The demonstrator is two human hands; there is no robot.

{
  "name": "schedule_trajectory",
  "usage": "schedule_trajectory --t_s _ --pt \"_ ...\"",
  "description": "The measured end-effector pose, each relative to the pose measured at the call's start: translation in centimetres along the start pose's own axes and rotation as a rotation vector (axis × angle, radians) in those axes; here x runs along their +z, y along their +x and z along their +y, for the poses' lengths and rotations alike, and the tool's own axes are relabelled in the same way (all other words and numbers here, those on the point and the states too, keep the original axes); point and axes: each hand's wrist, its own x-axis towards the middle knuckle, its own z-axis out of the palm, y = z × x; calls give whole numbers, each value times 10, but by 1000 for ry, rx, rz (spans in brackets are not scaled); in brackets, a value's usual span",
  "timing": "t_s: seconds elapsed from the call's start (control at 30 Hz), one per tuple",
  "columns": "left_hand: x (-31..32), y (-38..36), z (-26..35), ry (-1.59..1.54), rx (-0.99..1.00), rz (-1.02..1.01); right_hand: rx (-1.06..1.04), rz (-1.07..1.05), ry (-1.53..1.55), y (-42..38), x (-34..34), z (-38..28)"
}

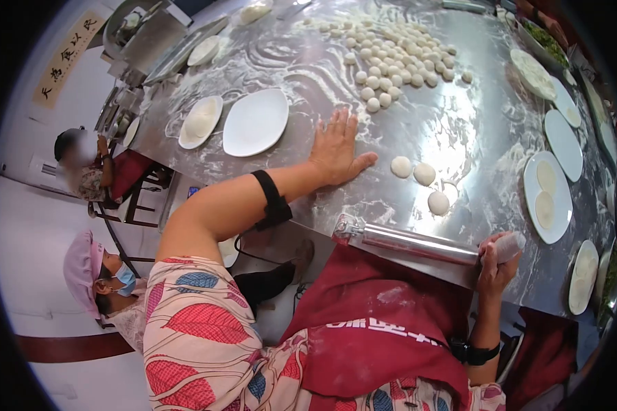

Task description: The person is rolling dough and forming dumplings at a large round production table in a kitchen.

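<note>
My left hand lies palm down on the floury metal table, its fingers stretched out; whatever may be under the palm is hidden. Just right of it sit a few slightly flattened dough pieces. My right hand is wrapped round the pale handle end of a shiny metal rolling pin, which lies along the table's near edge. Farther up the table spreads a large group of small dough balls. A white plate stands left of my left hand.
Another plate with dough wrappers is at the left. On the right side stand a plate with two wrappers, other plates and a bowl of chopped greens. A person in a pink cap is at left; another person sits farther back.
</note>
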Motion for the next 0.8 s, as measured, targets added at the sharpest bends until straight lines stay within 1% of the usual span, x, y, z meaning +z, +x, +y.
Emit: schedule_trajectory --t_s 0.07,0.13,0.2,0.23,0.33,0.37,0.47,0.5,0.6,0.63,0.73,0.8 --pt "-1 -4 -1 -30 6 4 8 -14 -30 -2 -2 0" --pt "2 0 -6 -69 28 57 -32 -6 -43 3 -2 4" --pt "21 10 -22 -192 54 223 -59 -16 -22 3 -1 3" --pt "14 14 -20 -257 66 300 -68 -23 -13 1 -2 2" --pt "-17 44 -14 -476 -325 116 -18 -30 -65 -1 -4 -3" --pt "-26 54 -11 -429 -322 154 -36 -26 -69 -1 -3 -2" --pt "-39 78 5 -412 -365 58 -91 -25 -74 2 -2 1" --pt "-26 86 3 -393 -336 111 -97 -34 -68 2 -1 1" --pt "-21 93 6 -392 -378 58 -98 -54 -67 2 -2 -3" --pt "-19 90 3 -391 -360 91 -95 -63 -67 2 -2 -4" --pt "-15 70 -23 -461 -266 29 -70 -37 -39 -1 -1 0" --pt "-22 48 -40 -402 -163 -45 -65 -10 -55 -1 -1 1"
